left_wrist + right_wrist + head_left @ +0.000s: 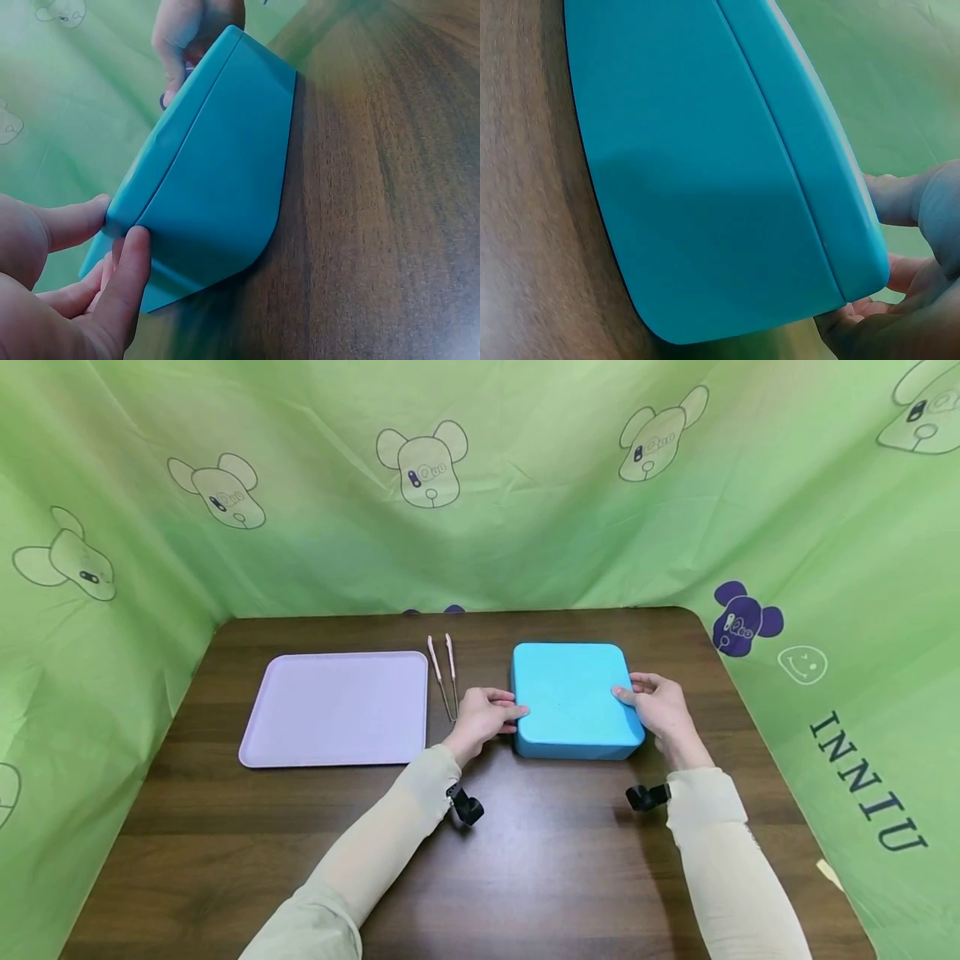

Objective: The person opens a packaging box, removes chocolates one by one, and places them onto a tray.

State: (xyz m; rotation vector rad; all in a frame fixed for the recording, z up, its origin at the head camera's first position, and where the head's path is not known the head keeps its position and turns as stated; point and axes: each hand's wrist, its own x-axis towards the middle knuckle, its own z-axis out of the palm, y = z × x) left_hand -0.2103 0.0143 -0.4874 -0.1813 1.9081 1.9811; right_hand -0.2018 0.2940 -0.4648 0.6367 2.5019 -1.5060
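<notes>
A blue rectangular box [573, 693] with a lid stands flat on the dark wooden table [525, 852], right of centre. My left hand [487, 714] grips the box's left near corner, thumb on the lid. In the left wrist view the left hand [75, 277] pinches the lid rim of the box [217, 187] with thumb and a finger. My right hand [660, 706] holds the right side, thumb on top. The right wrist view shows the right hand [900, 277] with its fingers curled round the lid edge of the box [705, 187].
A lilac tray [337, 710] lies on the table to the left of the box. Pink-handled tongs [444, 672] lie between tray and box, just beyond my left hand. A green printed cloth [480, 527] walls the table at the back and on both sides.
</notes>
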